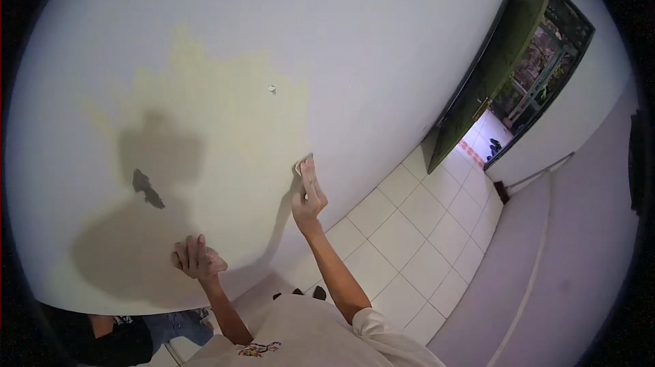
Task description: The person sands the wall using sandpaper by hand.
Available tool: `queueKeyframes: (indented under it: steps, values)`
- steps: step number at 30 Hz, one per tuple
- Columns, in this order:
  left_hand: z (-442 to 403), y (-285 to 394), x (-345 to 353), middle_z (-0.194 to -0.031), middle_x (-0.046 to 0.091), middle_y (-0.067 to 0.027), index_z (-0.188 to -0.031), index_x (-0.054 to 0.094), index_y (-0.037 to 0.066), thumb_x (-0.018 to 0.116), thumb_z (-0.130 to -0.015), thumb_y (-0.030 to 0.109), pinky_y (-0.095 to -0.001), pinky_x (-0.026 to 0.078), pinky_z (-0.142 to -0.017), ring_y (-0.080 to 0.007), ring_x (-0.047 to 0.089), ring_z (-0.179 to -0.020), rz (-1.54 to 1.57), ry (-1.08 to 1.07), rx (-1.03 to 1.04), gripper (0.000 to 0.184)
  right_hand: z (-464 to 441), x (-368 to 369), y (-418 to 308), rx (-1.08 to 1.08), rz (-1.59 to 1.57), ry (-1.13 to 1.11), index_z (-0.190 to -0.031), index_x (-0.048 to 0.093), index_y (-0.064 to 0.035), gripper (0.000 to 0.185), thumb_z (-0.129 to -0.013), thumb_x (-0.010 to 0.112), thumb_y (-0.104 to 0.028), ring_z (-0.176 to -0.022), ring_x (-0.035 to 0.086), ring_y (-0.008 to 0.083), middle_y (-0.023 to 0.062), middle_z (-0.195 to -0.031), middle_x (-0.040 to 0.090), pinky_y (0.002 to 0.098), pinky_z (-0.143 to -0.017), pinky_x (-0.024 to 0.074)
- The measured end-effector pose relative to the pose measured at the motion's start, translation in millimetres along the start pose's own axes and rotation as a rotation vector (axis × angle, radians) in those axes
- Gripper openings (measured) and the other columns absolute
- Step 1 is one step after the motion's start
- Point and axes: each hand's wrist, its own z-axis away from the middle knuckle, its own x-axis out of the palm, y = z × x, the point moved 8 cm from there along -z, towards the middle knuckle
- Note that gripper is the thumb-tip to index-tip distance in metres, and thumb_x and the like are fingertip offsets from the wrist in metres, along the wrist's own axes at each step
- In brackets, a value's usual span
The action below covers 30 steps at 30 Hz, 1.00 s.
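Note:
In front of me stands a pale wall point(368, 32) with a broad yellowish patch point(239, 114) of uneven outline. My right hand point(309, 193) is raised against the wall at the patch's right edge. Its fingers are pressed together over a thin, pale-edged piece that is too small to name. Lower and to the left, my left hand point(198, 258) rests on the wall, fingers apart and holding nothing that I can see. Above it is a dark grey, bare-looking spot point(147, 189). A small white chipped mark point(272, 89) shows higher up.
A dark door point(488, 83) stands ajar at the right, with shoes point(495, 146) beyond it. A broom point(503, 191) leans by the far wall over the tiled floor point(402, 244). At the lower left, another person in dark clothing and jeans point(179, 328) is partly visible.

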Motion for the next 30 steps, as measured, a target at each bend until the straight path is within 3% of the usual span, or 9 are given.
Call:
queueKeyframes:
  steps: [3, 5, 6, 8, 10, 11, 15, 20, 30]
  values:
    - [16.3, -14.0, 14.4, -0.111, 0.069, -0.0070, -0.114, 0.068, 0.020, 0.029, -0.099, 0.026, -0.0493, 0.037, -0.096, -0.0336, 0.060, -0.105, -0.031, -0.083, -0.013, 0.042, 35.4, -6.1, 21.2, 0.080, 0.037, -0.059, -0.130, 0.060, -0.0007, 0.067, -0.070, 0.043, 0.024, -0.122, 0.058, 0.0327, 0.0230, -0.132, 0.058, 0.0238, -0.073, 0.0504]
    - [11.7, -9.5, 11.5, -0.111, 0.068, -0.0058, -0.113, 0.068, 0.020, 0.025, -0.098, 0.026, -0.0491, 0.037, -0.097, -0.0333, 0.061, -0.104, -0.075, -0.072, 0.001, 0.046, 66.0, -18.2, 46.3, 0.297, 0.038, -0.146, -0.130, 0.059, -0.0011, 0.061, -0.076, 0.045, 0.021, -0.107, 0.068, 0.0245, 0.0233, -0.125, 0.062, 0.0224, -0.069, 0.0480]
    - [12.1, -8.5, 8.1, -0.111, 0.068, -0.0058, -0.113, 0.068, 0.020, 0.025, -0.098, 0.026, -0.0491, 0.037, -0.097, -0.0333, 0.061, -0.104, -0.077, -0.069, 0.005, 0.046, 81.1, -27.2, 52.9, 0.297, 0.034, -0.143, -0.130, 0.059, -0.0011, 0.061, -0.076, 0.045, 0.021, -0.107, 0.068, 0.0245, 0.0233, -0.125, 0.062, 0.0224, -0.069, 0.0480]
    - [17.1, -9.1, 9.5, -0.114, 0.068, -0.0038, -0.114, 0.068, 0.021, 0.026, -0.097, 0.026, -0.0495, 0.036, -0.098, -0.0315, 0.060, -0.110, -0.103, -0.144, -0.020, 0.046, 114.5, -47.2, 90.8, 0.633, 0.043, -0.102, -0.133, 0.057, -0.0006, 0.067, -0.072, 0.040, 0.022, -0.119, 0.061, 0.0230, 0.0177, -0.134, 0.059, 0.0213, -0.075, 0.0475]
    - [2.2, -4.4, 9.0, -0.114, 0.068, -0.0034, -0.114, 0.068, 0.021, 0.026, -0.097, 0.027, -0.0495, 0.036, -0.098, -0.0317, 0.060, -0.110, -0.062, -0.067, -0.015, 0.046, 52.4, -50.8, 44.7, 0.765, 0.091, -0.172, -0.133, 0.057, 0.0001, 0.068, -0.072, 0.038, 0.022, -0.119, 0.060, 0.0189, 0.0161, -0.134, 0.060, 0.0227, -0.082, 0.0483]
    - [-1.5, -2.5, 3.7, -0.114, 0.068, -0.0029, -0.114, 0.068, 0.021, 0.026, -0.096, 0.027, -0.0495, 0.036, -0.099, -0.0318, 0.060, -0.110, -0.017, -0.005, -0.006, 0.046, 12.2, -48.0, 11.0, 0.598, 0.018, -0.119, -0.132, 0.058, 0.0000, 0.068, -0.072, 0.038, 0.023, -0.121, 0.060, 0.0207, 0.0162, -0.133, 0.061, 0.0254, -0.087, 0.0488]
    - [12.4, -8.5, 9.5, -0.112, 0.068, -0.0032, -0.116, 0.068, 0.022, 0.029, -0.095, 0.030, -0.0505, 0.036, -0.097, -0.0327, 0.060, -0.110, -0.101, -0.084, -0.004, 0.045, -103.1, -38.1, -81.4, -0.018, -0.017, 0.120, -0.129, 0.061, -0.0001, 0.059, -0.077, 0.046, 0.022, -0.107, 0.067, 0.0181, 0.0188, -0.123, 0.066, 0.0247, -0.056, 0.0439]
    - [3.2, -3.4, 7.7, -0.110, 0.069, -0.0036, -0.118, 0.066, 0.020, 0.031, -0.096, 0.032, -0.0507, 0.037, -0.095, -0.0327, 0.060, -0.106, -0.037, -0.100, -0.016, 0.044, -121.3, -2.6, -101.0, -0.198, -0.029, 0.040, -0.128, 0.061, 0.0013, 0.078, -0.057, 0.038, 0.025, -0.124, 0.058, 0.0330, 0.0209, -0.132, 0.060, 0.0233, -0.069, 0.0515]
    - [-0.1, 5.7, 0.8, -0.111, 0.069, -0.0086, -0.117, 0.067, 0.018, 0.024, -0.101, 0.038, -0.0497, 0.035, -0.099, -0.0332, 0.061, -0.106, -0.019, -0.047, -0.001, 0.050, 58.9, -12.9, 32.8, 0.151, 0.102, -0.157, -0.135, 0.057, -0.0050, 0.077, -0.065, 0.044, 0.025, -0.124, 0.057, 0.0325, 0.0207, -0.137, 0.055, 0.0250, -0.070, 0.0509]
